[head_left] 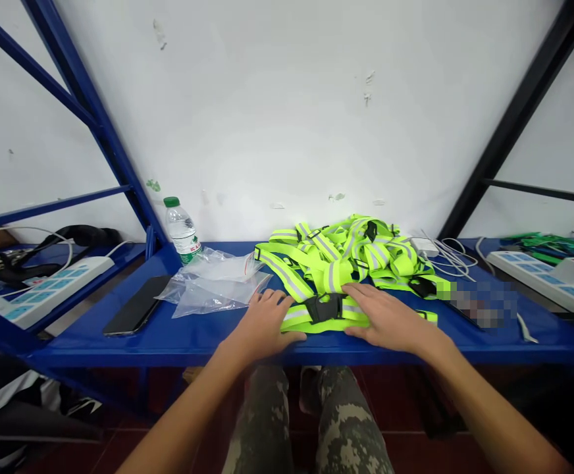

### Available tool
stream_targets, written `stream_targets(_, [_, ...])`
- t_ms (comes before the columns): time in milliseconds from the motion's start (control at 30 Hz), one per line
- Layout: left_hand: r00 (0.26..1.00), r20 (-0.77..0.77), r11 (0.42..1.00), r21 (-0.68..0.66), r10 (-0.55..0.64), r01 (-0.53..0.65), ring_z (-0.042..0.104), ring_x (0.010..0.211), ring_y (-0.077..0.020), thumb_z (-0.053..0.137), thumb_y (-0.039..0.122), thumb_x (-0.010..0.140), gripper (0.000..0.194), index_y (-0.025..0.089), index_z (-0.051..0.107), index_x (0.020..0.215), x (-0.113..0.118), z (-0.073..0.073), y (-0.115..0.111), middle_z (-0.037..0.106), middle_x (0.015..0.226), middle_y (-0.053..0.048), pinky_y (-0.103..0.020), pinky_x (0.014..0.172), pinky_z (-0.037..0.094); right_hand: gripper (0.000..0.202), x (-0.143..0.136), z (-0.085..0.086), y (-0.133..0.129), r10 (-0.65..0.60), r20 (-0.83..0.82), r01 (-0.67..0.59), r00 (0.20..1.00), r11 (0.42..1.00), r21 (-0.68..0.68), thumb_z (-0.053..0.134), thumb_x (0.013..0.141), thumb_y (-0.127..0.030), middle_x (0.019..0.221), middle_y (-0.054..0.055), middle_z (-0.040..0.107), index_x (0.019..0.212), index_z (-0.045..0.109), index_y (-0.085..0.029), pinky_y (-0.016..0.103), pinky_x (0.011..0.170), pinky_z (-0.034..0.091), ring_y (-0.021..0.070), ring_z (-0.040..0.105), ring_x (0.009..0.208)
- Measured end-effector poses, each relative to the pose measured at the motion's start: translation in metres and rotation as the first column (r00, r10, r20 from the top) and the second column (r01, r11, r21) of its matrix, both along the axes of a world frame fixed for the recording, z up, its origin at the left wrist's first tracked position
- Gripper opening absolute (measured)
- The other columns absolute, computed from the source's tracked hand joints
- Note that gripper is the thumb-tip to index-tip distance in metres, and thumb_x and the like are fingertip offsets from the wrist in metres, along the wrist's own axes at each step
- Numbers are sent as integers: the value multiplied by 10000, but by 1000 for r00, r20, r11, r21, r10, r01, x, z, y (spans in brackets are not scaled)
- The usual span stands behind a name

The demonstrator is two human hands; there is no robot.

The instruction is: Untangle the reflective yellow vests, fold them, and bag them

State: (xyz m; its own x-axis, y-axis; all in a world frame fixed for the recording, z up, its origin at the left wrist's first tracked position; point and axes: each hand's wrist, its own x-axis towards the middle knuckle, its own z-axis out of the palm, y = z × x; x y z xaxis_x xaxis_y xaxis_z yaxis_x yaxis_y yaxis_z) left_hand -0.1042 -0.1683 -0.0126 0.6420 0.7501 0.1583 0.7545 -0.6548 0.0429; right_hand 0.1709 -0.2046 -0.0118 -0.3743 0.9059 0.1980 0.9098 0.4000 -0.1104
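Observation:
A neon yellow-green reflective belt [299, 318] with a grey stripe lies folded along the table's front edge. Its black side-release buckle [324, 308] is fastened and faces up between my two hands. My left hand [267, 324] grips the belt's left part, fingers over the far side and thumb at the near edge. On the right part, my right hand [384, 317] holds it the same way, with fingers behind and thumb in front. Just behind lies a tangled heap of similar reflective straps [336, 253] with black buckles and sliders.
Left of the belt are clear plastic bags [212, 289], a green-capped bottle [182, 230] and a black phone [139, 306]. A white charger with cable [425, 247] and a partly blurred dark device [474, 313] lie right. Blue table [168, 352] meets frames and a wall.

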Motion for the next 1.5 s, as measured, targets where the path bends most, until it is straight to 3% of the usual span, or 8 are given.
stream_targets(333, [986,167,994,111,-12,-6,458,1164,-285,574,216,789,404,139,580,1186,-6,9,-13,555,1167,-130,-441,1045,388,564,-5,0,34,-225,-638,216,737,972,-94,367,935,-609,999,101,727,1120,668,-170,330,717,527,234,695,812])
stream_targets(567, [968,196,988,17,-156,155,376,1276,-362,545,615,828,679,215,454,1370,40,-17,-18,478,1402,-112,-582,1060,299,651,-12,7,112,-442,-457,393,772,897,-203,708,750,-496,942,134,715,1231,601,-71,305,709,476,263,663,883])
stream_targets(767, [940,319,992,-6,-117,125,432,1214,-304,436,593,913,456,230,603,1134,33,-39,-22,552,1285,-85,-506,991,367,450,-24,6,146,-573,-633,336,521,819,-465,841,611,-419,485,-55,459,882,650,-114,242,427,309,103,415,439])
stream_targets(900, [933,345,995,15,-100,101,458,1179,-293,437,603,910,438,255,623,1098,30,-41,-24,567,1252,-67,-496,957,400,369,-29,20,155,-521,-717,246,464,853,-461,788,697,-399,413,-102,253,596,502,-190,224,383,210,56,248,383])
stream_targets(1100, [913,396,993,24,99,-118,436,1239,-298,392,409,976,371,255,548,1275,29,-45,-15,499,1354,-98,-488,940,433,208,-46,74,184,-184,-933,95,308,982,-163,732,752,-340,645,1,582,768,648,-150,230,528,421,105,520,581])
stream_targets(1200, [925,357,989,25,129,-148,433,1253,-304,391,339,976,369,253,534,1307,33,-46,-11,495,1364,-107,-499,950,428,244,-53,81,202,-110,-916,84,386,993,-83,654,824,-373,886,57,685,927,686,-154,285,693,496,161,621,789])
stream_targets(1367, [945,307,993,8,112,-120,406,1288,-310,445,362,946,383,255,553,1297,40,-41,-13,509,1349,-100,-533,1021,371,397,-41,54,192,-420,-387,447,821,894,-21,618,856,-446,1076,201,667,1016,679,-88,401,859,472,318,613,1046])
stream_targets(1500, [947,297,992,-29,122,-119,358,1325,-334,493,510,910,468,250,570,1292,42,-37,-14,498,1359,-105,-550,1053,339,455,-45,35,127,-148,-303,231,941,937,261,461,948,-415,1218,175,630,1259,592,-109,415,969,428,301,552,1172])
